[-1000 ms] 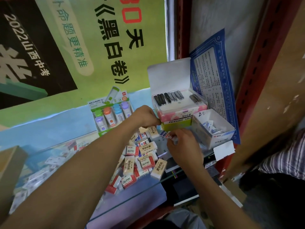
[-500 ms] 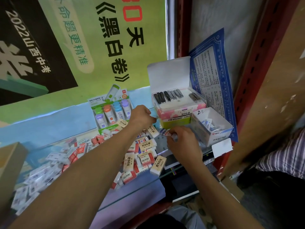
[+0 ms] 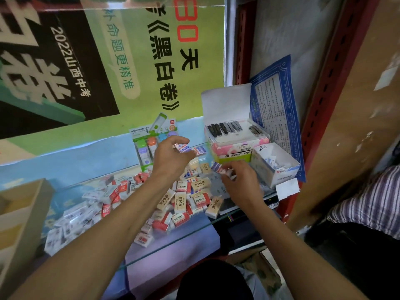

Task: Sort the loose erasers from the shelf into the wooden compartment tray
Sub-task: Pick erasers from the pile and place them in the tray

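Left hand (image 3: 171, 158): raised above the eraser pile (image 3: 179, 200), pinching a small eraser (image 3: 183, 147).
Right hand (image 3: 240, 180): beside the pile, gripping another eraser (image 3: 218, 167).

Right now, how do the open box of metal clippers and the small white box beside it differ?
The clipper box has a tall flap lid standing upright; the white box has only a small flap folded out in front. The clipper box sits on a yellow-green carton; the white box rests lower. The clipper box holds a neat row of metal pieces; the white box holds loose small packets. Both are open cardboard boxes.

"AIHAO 12035" on green box (image 3: 234, 157)
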Demonstrator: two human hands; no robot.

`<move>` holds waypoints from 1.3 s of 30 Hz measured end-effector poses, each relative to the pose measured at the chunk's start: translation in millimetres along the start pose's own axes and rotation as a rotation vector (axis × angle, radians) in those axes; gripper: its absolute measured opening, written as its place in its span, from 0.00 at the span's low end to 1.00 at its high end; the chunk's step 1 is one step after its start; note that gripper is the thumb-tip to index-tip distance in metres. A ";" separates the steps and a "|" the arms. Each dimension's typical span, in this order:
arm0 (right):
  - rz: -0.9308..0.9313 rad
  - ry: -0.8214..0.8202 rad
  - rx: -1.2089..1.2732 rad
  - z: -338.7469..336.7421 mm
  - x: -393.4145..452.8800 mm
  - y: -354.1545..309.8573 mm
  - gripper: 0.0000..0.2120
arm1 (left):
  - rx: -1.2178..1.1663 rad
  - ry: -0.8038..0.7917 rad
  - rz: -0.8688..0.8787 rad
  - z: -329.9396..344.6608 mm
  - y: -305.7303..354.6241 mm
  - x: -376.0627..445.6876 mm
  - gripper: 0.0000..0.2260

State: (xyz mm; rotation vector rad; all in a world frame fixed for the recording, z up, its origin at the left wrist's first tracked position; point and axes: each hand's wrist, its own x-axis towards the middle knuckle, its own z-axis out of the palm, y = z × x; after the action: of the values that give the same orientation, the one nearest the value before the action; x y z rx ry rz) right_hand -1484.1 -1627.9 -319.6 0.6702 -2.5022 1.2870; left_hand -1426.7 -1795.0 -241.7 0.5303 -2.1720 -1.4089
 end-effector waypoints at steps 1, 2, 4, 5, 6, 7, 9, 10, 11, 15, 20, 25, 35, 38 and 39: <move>0.015 0.005 0.047 -1.0 -2.1 -8.7 0.09 | -0.031 -0.002 0.010 -11.0 -0.7 -11.2 0.13; 0.028 0.005 0.103 -2.0 -4.8 -19.3 0.09 | -0.059 -0.001 0.025 -22.9 -2.6 -21.7 0.12; 0.060 -0.030 0.241 -2.9 -12.6 -46.0 0.08 | -0.110 0.015 0.038 -47.3 -6.6 -41.7 0.12; 0.075 -0.071 0.327 -1.7 -16.6 -60.1 0.09 | -0.139 0.031 0.042 -59.2 -9.7 -50.5 0.13; 0.081 -0.121 0.406 0.6 -21.1 -74.2 0.09 | -0.172 0.054 0.056 -71.3 -12.7 -60.3 0.13; 0.078 -0.171 0.463 4.4 -25.7 -87.9 0.10 | -0.188 0.082 0.078 -83.1 -15.8 -69.9 0.14; 0.061 -0.249 0.519 15.7 -35.2 -114.4 0.11 | -0.194 0.147 0.129 -107.3 -23.0 -89.4 0.15; 0.051 -0.275 0.539 23.3 -40.2 -127.3 0.12 | -0.204 0.190 0.127 -118.9 -29.3 -97.6 0.16; 0.047 -0.298 0.569 31.1 -45.0 -140.6 0.13 | -0.237 0.238 0.105 -130.0 -35.2 -105.0 0.17; 0.097 -0.437 0.682 61.8 -63.2 -192.0 0.15 | -0.447 0.377 -0.036 -164.9 -50.8 -128.9 0.15; 0.213 -0.633 0.818 93.3 -81.2 -224.8 0.08 | -0.489 0.424 -0.059 -193.9 -59.7 -142.5 0.16; 0.305 -0.691 0.894 112.1 -88.4 -234.7 0.07 | -0.356 0.457 -0.051 -214.0 -81.5 -151.8 0.18; 0.240 -0.621 0.898 121.0 -92.2 -248.6 0.06 | -0.222 0.415 0.033 -226.8 -95.7 -157.6 0.28; 0.248 -0.638 0.894 119.8 -92.6 -247.9 0.05 | -0.172 0.371 0.042 -230.6 -97.8 -161.9 0.29; 0.248 -0.649 0.900 119.4 -93.1 -248.0 0.04 | -0.136 0.365 0.052 -232.4 -98.9 -163.3 0.27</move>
State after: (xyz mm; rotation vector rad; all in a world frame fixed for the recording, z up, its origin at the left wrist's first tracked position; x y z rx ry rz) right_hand -1279.9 -1823.8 -253.8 1.1165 -2.3789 2.7026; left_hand -1152.2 -1910.4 -284.0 0.6220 -1.7761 -1.3046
